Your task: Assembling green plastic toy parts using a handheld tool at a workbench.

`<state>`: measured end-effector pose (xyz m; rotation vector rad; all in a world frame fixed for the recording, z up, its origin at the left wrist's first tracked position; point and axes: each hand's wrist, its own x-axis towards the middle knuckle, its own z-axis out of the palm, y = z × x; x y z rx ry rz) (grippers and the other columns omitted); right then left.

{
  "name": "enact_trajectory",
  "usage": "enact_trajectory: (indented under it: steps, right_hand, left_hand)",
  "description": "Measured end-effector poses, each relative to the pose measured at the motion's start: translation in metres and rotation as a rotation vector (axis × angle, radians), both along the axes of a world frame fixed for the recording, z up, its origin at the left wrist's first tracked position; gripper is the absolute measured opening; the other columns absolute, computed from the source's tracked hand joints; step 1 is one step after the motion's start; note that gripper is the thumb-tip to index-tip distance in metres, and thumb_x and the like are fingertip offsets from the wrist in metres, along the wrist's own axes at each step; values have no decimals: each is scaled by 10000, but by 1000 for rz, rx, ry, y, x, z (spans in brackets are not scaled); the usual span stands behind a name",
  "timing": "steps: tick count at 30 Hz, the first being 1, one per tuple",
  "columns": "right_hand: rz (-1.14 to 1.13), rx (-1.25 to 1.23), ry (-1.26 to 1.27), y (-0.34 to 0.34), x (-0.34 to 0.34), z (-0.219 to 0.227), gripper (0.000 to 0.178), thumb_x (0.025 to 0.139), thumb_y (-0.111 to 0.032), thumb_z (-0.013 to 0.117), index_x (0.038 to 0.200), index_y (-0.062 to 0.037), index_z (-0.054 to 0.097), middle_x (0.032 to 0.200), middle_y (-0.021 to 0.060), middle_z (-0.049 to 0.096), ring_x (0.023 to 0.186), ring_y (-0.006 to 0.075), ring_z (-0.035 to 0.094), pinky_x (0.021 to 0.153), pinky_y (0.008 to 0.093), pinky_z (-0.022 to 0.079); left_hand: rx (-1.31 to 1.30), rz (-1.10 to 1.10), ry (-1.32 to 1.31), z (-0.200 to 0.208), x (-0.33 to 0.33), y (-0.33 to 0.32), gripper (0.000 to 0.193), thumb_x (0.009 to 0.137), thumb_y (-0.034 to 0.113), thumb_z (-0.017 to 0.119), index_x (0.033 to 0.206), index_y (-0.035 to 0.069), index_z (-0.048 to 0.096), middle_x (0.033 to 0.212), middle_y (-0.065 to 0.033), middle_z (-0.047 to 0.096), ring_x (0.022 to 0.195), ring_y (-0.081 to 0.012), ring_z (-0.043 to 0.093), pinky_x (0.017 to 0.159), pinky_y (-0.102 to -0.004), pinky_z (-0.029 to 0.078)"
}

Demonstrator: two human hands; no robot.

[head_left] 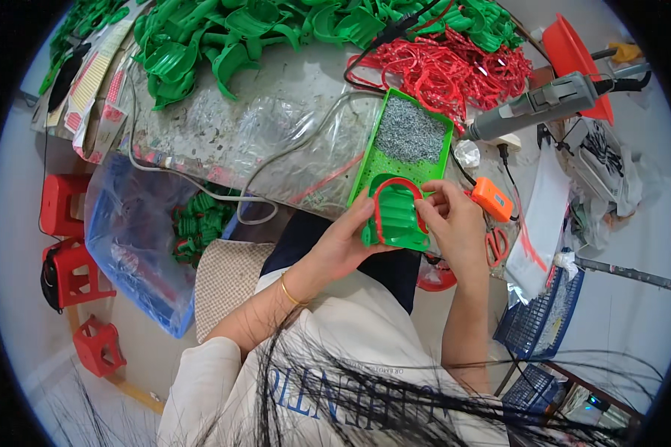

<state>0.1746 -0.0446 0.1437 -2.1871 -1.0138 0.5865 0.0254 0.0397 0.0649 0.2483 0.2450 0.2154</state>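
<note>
In front of my body I hold a ribbed, curved green plastic part (401,222) with a narrow red strap (378,205) arching along its upper edge. My left hand (341,244) grips the part from the left, thumb at its side and fingers beneath. On the opposite side, my right hand (455,227) has thumb and forefinger pinched at the right end of the strap, against the part's edge. Just beyond the part lies a bright green tray (362,160) with a pile of small metal screws (410,132) in it.
Green parts (253,30) and red straps (443,71) are heaped at the back. A grey electric screwdriver (529,108) points in from the right. Orange device (492,199) and red-handled scissors (497,246) lie nearby. A cable (298,141) crosses the table. A lined blue bin (138,261) stands left.
</note>
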Motion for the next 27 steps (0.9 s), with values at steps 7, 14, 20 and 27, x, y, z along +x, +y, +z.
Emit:
enact_trajectory:
  steps: [7,14,20,27]
  right_hand:
    - [-62,117,292,-8,2,-16,177,850,-54,616,1001,36,588,835,27,628,714,66,577,659,206,465]
    - [-70,178,530,-12,2,-24,157,860,-69,627,987,19,596,861,20,624,751,66,575,685,204,459]
    - [-101,182,573,-14,3,-28,154,854,-71,640,977,12,599,852,18,625,752,66,575,683,204,458]
    - [-103,193,566,-14,2,-30,123,850,-49,637,949,9,595,844,20,621,738,68,582,672,201,464]
  left_hand:
    - [117,64,-70,-6,-2,-5,739,847,408,618,1425,132,251,1377,-64,416,1234,-223,458,1004,-440,412]
    - [149,62,-42,-13,-2,-3,826,783,405,693,1423,141,243,1358,-87,427,1223,-235,472,974,-425,453]
    - [69,98,-50,-12,-1,-7,808,803,258,704,1435,140,215,1296,-36,462,1102,-161,539,815,-317,520]
    - [190,91,24,-11,0,-7,836,731,322,768,1395,163,286,1324,-52,452,1187,-208,496,923,-401,483]
